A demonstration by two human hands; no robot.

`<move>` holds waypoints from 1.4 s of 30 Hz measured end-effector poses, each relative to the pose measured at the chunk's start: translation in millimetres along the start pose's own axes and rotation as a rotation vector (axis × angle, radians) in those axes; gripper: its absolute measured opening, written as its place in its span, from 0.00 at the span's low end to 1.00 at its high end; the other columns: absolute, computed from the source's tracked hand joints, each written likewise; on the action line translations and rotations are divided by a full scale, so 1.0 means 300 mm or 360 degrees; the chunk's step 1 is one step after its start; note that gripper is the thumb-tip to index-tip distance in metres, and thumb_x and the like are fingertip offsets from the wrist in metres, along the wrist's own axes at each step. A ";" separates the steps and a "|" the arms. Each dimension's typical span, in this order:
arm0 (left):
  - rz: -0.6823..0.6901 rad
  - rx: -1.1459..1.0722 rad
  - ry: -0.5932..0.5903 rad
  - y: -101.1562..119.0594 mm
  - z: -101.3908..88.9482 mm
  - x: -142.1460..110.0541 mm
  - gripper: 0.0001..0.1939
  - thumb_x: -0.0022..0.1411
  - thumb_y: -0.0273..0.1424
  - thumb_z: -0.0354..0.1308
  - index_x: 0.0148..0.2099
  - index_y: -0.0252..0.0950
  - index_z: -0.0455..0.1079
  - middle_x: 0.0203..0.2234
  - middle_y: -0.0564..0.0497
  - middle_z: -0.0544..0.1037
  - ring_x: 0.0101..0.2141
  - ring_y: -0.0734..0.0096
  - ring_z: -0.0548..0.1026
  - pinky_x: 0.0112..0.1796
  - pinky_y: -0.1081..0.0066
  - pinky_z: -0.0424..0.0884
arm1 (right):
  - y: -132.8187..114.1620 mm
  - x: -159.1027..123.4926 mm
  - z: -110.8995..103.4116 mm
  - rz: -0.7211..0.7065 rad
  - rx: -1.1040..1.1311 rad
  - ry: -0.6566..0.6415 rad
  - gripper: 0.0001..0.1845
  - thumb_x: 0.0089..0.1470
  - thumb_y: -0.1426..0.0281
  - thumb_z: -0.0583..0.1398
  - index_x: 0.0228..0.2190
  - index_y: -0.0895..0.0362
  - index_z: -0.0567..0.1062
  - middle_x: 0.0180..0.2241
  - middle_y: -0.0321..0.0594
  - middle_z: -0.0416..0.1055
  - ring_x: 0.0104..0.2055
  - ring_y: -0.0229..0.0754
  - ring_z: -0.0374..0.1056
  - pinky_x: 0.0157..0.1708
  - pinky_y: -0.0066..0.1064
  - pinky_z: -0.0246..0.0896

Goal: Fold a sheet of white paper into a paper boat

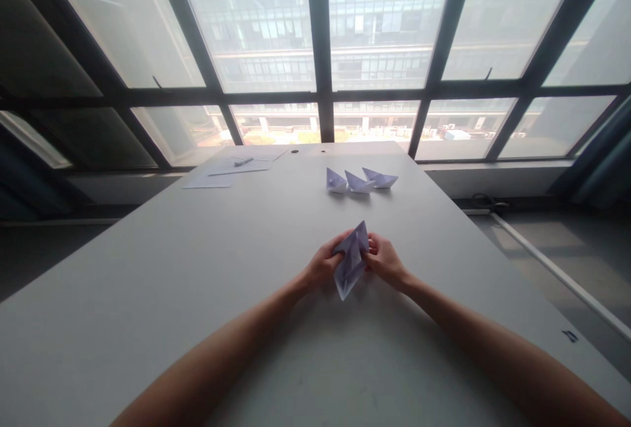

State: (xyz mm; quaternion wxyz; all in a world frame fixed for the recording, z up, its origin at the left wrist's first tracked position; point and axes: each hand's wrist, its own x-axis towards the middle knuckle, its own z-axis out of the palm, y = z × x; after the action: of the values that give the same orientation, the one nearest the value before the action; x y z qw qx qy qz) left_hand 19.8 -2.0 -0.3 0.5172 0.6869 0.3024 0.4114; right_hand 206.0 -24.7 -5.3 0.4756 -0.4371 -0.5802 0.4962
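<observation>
Between my two hands is a folded white paper boat (351, 263), tilted so that one pointed end faces me and the other points away. My left hand (325, 259) grips its left side, the thumb lying over the paper. On the right side, my right hand (383, 258) pinches the paper, its fingers partly hidden behind the folds. Farther off on the white table stand three finished-looking paper boats: a left one (336, 181), a middle one (359, 182) and a right one (380, 179), set close together.
Sheets of white paper (210, 180) lie at the table's far left, with a small white pen-like object (243, 161) on top. The white table (162, 295) reaches toward large framed windows (379, 26). A small dark mark (570, 336) shows near the right edge.
</observation>
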 end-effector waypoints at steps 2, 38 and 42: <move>0.0015 0.0087 0.0047 0.005 0.002 0.002 0.25 0.61 0.30 0.58 0.60 0.37 0.68 0.52 0.43 0.74 0.51 0.56 0.72 0.51 0.62 0.70 | -0.006 -0.003 0.000 -0.0019 -0.0018 0.0036 0.18 0.51 0.58 0.64 0.38 0.58 0.71 0.26 0.36 0.73 0.23 0.38 0.67 0.20 0.26 0.60; -0.0310 0.0626 0.0385 -0.009 -0.015 0.009 0.19 0.55 0.30 0.59 0.50 0.34 0.72 0.41 0.46 0.77 0.28 0.72 0.71 0.30 0.73 0.68 | 0.015 0.030 -0.068 0.0129 -0.0656 0.0176 0.22 0.42 0.73 0.61 0.44 0.58 0.72 0.30 0.37 0.72 0.27 0.38 0.67 0.28 0.27 0.62; -0.0183 0.0704 0.0591 0.009 -0.018 0.008 0.17 0.65 0.38 0.52 0.48 0.34 0.73 0.42 0.44 0.76 0.34 0.66 0.72 0.38 0.67 0.69 | 0.010 0.032 -0.078 0.0051 -0.0736 0.0320 0.22 0.47 0.65 0.63 0.46 0.59 0.73 0.35 0.41 0.72 0.30 0.40 0.68 0.32 0.30 0.63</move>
State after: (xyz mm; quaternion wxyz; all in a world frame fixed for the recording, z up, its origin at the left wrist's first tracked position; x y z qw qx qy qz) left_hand 16.1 1.8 3.5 0.3131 0.6776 0.5128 0.4242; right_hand 227.6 -11.3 -5.9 0.4105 -0.5904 -0.6211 0.3117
